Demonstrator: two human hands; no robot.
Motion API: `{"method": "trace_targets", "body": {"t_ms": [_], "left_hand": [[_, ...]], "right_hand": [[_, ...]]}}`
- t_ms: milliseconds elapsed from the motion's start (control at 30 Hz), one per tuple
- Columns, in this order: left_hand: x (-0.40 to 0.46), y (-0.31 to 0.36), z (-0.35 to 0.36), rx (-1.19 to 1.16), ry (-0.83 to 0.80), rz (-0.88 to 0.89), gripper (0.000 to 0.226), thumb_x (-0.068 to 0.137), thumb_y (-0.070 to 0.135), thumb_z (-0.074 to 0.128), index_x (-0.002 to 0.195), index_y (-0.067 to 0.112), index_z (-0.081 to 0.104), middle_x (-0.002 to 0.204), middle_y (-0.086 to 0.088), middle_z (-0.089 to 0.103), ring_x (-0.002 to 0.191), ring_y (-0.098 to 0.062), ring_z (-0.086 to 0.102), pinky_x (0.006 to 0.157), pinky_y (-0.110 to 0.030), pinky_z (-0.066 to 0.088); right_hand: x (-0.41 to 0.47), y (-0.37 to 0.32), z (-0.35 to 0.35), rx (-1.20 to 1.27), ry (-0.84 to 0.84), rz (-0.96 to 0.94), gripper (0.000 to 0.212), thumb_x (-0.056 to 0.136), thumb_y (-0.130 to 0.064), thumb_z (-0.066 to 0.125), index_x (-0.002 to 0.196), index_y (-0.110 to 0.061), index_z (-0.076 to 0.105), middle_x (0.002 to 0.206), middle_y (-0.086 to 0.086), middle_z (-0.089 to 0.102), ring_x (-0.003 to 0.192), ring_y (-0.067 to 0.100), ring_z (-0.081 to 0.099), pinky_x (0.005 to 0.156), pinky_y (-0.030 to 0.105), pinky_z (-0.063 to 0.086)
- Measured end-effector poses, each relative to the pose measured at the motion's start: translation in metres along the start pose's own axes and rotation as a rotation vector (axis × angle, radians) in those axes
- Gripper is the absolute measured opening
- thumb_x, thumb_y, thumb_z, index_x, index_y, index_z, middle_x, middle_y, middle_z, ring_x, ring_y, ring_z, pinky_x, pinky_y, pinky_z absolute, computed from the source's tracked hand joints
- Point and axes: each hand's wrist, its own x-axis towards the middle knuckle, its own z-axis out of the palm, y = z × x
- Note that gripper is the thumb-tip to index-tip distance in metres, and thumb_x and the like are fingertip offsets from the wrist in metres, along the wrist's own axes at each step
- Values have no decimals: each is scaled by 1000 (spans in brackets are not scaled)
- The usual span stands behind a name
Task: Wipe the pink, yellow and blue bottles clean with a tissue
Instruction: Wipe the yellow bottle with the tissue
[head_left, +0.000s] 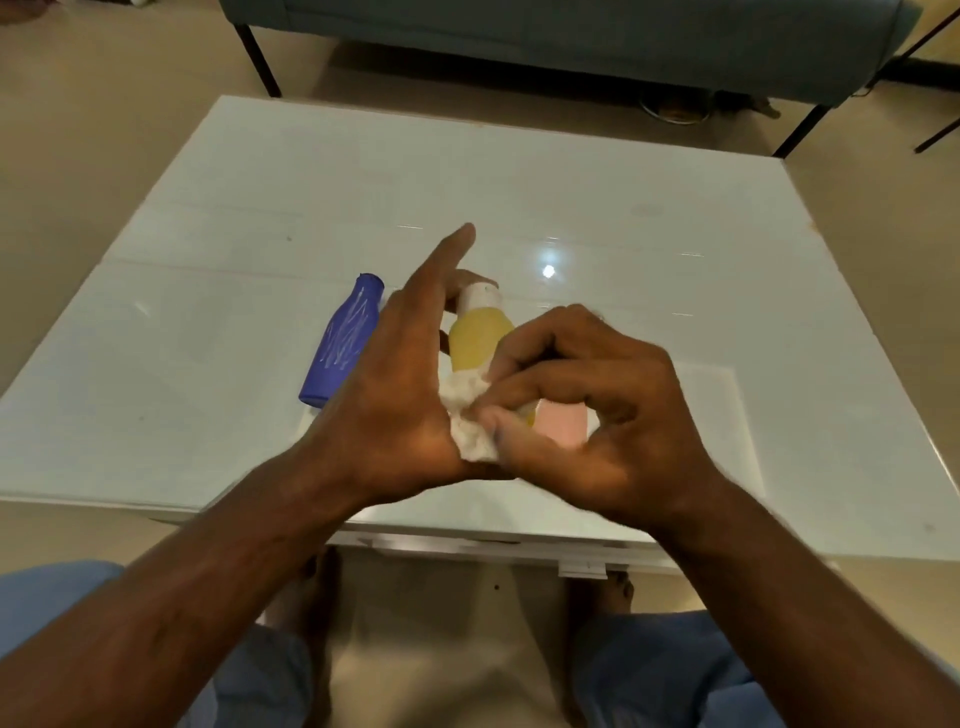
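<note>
Your left hand (395, 384) gripped yellow bottle (478, 338), neck pointing away; right hand (576, 410) pinched tissue (470, 415) against its near end.

A single head-worn camera looks forward and steeply down, close over the white table (649, 218) whose near edge fills mid-frame; the wide lens probably bends the far sofa (571, 41).

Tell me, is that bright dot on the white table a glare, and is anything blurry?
Head view: yes, a lamp's reflection glares on the glossy white table; the right hand pinching the crumpled white tissue is smeared; the wide lens bows the table's edges.
</note>
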Motion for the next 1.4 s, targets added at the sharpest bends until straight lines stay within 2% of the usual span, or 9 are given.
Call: {"method": "trace_targets", "body": {"t_ms": [133,300,467,633,833,967,1167,1300,1400], "left_hand": [[-6,1,5,184,-128,37,133,59,57,92,161,25,13,155,11,39,138,-7,44,108,-24,47],[-2,-2,0,164,-56,6,124,65,58,85,161,16,17,139,4,49,126,-17,54,109,-36,48],[-9,4,11,211,-225,26,139,59,64,88,163,25,4,162,20,27,146,-2,34,115,-13,31],[-3,5,5,122,-95,6,134,57,58,88,161,19,13,138,7,50,127,-5,51,110,-20,43],[-11,10,15,74,-121,34,138,57,50,95,161,13,12,157,5,39,139,-5,44,108,-15,42],[-5,4,4,-78,74,-29,134,55,48,93,159,13,16,135,-3,56,125,-22,59,104,-38,53],[-14,11,5,-124,-25,-44,137,53,44,95,160,16,15,143,-4,55,132,-26,56,106,-46,52],[-10,5,-1,-169,46,-34,133,55,42,92,159,11,16,136,-9,55,126,-32,58,104,-50,52],[-11,7,-2,-127,27,-13,132,55,43,93,159,13,18,138,-8,54,128,-33,56,104,-48,52]], "right_hand": [[10,16,-6,-25,145,177,14,90,-17,80,101,-10,84,101,2,73,99,23,67,82,43,54],[-1,3,0,-42,-74,23,12,83,-14,86,94,-20,84,99,-5,74,98,25,61,86,33,46],[5,17,-7,-134,61,141,11,89,-24,80,99,-22,84,107,-8,72,111,26,54,91,45,47],[-1,5,-2,-82,-94,-13,9,84,-17,82,92,-21,84,102,-11,72,108,22,52,93,31,41],[7,23,-12,-68,99,138,10,90,-17,77,98,-20,82,102,-3,74,109,28,60,93,40,46],[0,10,-7,209,46,121,11,86,-14,75,93,-7,82,95,4,73,99,30,67,87,45,54],[7,21,-14,253,147,285,9,95,-12,74,101,-12,81,102,0,80,104,25,74,92,59,56],[1,4,-9,346,-8,148,10,88,-13,69,93,-10,77,92,4,73,91,27,70,81,36,56],[5,9,-7,341,70,224,11,91,-10,71,95,-17,77,93,3,77,89,29,72,78,39,60]]}}
